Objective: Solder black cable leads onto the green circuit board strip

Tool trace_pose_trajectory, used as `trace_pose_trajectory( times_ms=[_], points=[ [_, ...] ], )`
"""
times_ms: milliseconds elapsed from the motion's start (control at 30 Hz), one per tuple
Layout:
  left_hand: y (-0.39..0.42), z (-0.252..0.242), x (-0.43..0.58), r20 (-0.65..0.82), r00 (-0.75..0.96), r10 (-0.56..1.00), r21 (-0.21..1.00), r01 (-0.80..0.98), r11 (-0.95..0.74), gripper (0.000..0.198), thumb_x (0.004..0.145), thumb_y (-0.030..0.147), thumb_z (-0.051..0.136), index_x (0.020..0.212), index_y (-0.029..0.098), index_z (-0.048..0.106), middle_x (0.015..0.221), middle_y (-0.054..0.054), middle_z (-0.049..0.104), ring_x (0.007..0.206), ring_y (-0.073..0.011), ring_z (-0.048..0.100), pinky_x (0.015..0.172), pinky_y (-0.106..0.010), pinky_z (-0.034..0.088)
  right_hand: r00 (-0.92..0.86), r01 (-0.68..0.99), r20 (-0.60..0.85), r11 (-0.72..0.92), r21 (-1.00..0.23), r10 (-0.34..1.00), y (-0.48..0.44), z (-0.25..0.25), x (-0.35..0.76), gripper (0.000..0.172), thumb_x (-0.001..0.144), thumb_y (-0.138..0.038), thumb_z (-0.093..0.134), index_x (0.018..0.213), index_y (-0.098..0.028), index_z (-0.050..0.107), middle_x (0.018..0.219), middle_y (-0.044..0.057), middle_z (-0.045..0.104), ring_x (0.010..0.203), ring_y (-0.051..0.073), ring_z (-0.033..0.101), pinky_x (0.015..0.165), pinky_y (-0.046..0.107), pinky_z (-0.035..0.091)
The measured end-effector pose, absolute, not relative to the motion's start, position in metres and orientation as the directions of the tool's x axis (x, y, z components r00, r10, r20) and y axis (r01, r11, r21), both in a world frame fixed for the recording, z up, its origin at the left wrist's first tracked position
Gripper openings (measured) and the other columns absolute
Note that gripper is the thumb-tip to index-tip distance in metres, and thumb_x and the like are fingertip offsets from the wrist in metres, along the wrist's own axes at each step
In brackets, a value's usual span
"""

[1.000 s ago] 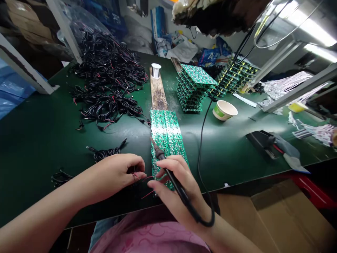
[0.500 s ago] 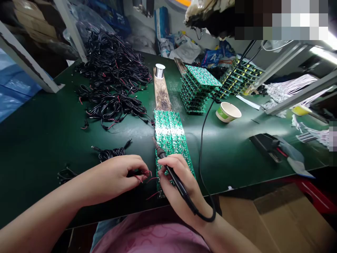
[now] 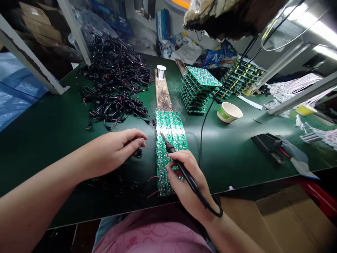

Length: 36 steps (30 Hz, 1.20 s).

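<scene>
My right hand (image 3: 188, 179) grips a soldering iron (image 3: 181, 167) like a pen, its tip over the green circuit boards (image 3: 171, 135). These boards lie in a strip on the bench, and two red wires (image 3: 152, 178) stick out from their near left side. Left of the strip, my left hand (image 3: 125, 147) is closed, thumb against fingers. A coiled black cable (image 3: 138, 153) shows just under its fingertips; most of what it holds is hidden. More dark cable (image 3: 113, 183) lies dimly visible near the bench's front edge.
A large heap of black cables (image 3: 118, 73) covers the back left. A solder spool (image 3: 160, 72) stands on a scorched wooden strip (image 3: 162, 93). Stacked circuit boards (image 3: 198, 89), a paper cup (image 3: 229, 112) and a black tool (image 3: 267, 147) are to the right.
My left hand has moved up and away from the red wire ends to the coiled cable. My right hand and the soldering iron have shifted slightly right, the tip rising over the boards.
</scene>
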State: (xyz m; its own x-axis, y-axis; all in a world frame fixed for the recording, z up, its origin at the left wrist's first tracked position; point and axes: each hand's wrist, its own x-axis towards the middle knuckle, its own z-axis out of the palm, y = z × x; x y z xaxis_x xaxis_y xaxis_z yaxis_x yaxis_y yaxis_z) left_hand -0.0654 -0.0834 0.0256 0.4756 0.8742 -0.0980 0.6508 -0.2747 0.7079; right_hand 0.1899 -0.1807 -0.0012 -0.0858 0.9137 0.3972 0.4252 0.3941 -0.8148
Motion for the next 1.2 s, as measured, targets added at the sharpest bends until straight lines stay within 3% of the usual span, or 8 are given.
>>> trace_pose_trajectory(
  times_ms=[167,333,467,600,833,967,1100,1200],
  points=[
    [-0.071,0.024,-0.062,-0.028,0.496,0.868,0.621,0.689,-0.374,0.065,0.105,0.070,0.039,0.133,0.022,0.073,0.130,-0.012,0.074,0.117,-0.0303,0.068,0.107,-0.044,0.054,0.012,0.434,0.353,0.313,-0.845,0.936,-0.189,0.000,0.205,0.029,0.101,-0.012,0.064,0.124,-0.029,0.063,0.114,0.003,0.066,0.096,0.017,0.073,0.080,0.030,0.066],
    [-0.083,0.027,-0.064,-0.034,0.369,0.929,0.641,0.721,-0.263,0.064,0.093,0.072,0.061,0.136,0.025,0.072,0.115,-0.008,0.075,0.096,-0.0255,0.070,0.088,-0.037,0.059,0.111,0.249,0.205,0.172,-0.953,0.973,-0.198,-0.005,0.221,0.027,0.100,-0.020,0.069,0.125,-0.030,0.064,0.107,0.002,0.067,0.085,0.016,0.075,0.073,0.030,0.070],
    [-0.099,0.015,-0.063,-0.064,0.468,0.881,0.687,0.661,-0.302,0.049,0.101,0.063,0.052,0.115,0.025,0.080,0.116,-0.008,0.078,0.107,-0.0261,0.072,0.097,-0.037,0.058,0.209,0.096,0.109,0.090,-0.991,0.972,-0.206,-0.005,0.231,0.027,0.099,-0.024,0.072,0.124,-0.029,0.064,0.099,-0.001,0.070,0.079,0.015,0.077,0.068,0.029,0.071],
    [-0.108,0.004,-0.055,-0.113,0.396,0.911,0.647,0.726,-0.235,0.053,0.107,0.060,0.040,0.117,0.024,0.078,0.109,-0.009,0.080,0.100,-0.0283,0.074,0.087,-0.039,0.060,0.224,0.086,0.077,0.059,-0.995,0.971,-0.210,-0.005,0.238,0.027,0.097,-0.027,0.075,0.123,-0.029,0.067,0.099,-0.001,0.070,0.079,0.016,0.076,0.061,0.026,0.070],
    [-0.106,0.002,-0.007,-0.015,0.683,0.730,0.363,0.684,-0.633,0.044,0.107,0.025,0.040,0.139,0.024,0.070,0.112,-0.011,0.068,0.089,-0.0229,0.068,0.077,-0.035,0.054,0.231,0.130,0.095,0.066,-0.989,0.968,-0.209,0.001,0.236,0.026,0.097,-0.027,0.076,0.121,-0.029,0.067,0.089,-0.003,0.071,0.065,0.012,0.072,0.054,0.021,0.067],
    [-0.097,-0.010,-0.004,0.029,0.745,0.666,0.258,0.638,-0.725,0.036,0.108,0.022,0.041,0.119,0.022,0.075,0.117,-0.012,0.065,0.097,-0.0238,0.065,0.083,-0.035,0.053,0.221,0.147,0.088,0.056,-0.988,0.971,-0.212,0.000,0.237,0.025,0.099,-0.026,0.074,0.123,-0.030,0.067,0.092,-0.004,0.071,0.063,0.010,0.072,0.057,0.021,0.067],
    [-0.092,-0.008,-0.016,0.066,0.705,0.706,0.347,0.647,-0.679,0.034,0.107,0.021,0.039,0.109,0.021,0.072,0.124,-0.012,0.068,0.107,-0.0264,0.064,0.093,-0.039,0.051,0.211,0.172,0.087,0.051,-0.984,0.974,-0.214,0.001,0.240,0.027,0.099,-0.024,0.074,0.124,-0.031,0.066,0.093,-0.004,0.070,0.067,0.011,0.073,0.059,0.021,0.067],
    [-0.099,0.000,-0.028,-0.072,0.594,0.801,0.485,0.723,-0.492,0.029,0.107,0.030,0.041,0.105,0.024,0.069,0.108,-0.006,0.075,0.098,-0.0245,0.067,0.083,-0.036,0.049,0.142,0.254,0.120,0.081,-0.964,0.983,-0.217,0.009,0.246,0.025,0.100,-0.023,0.073,0.123,-0.033,0.067,0.094,-0.004,0.068,0.063,0.008,0.071,0.060,0.018,0.066]
  ],
)
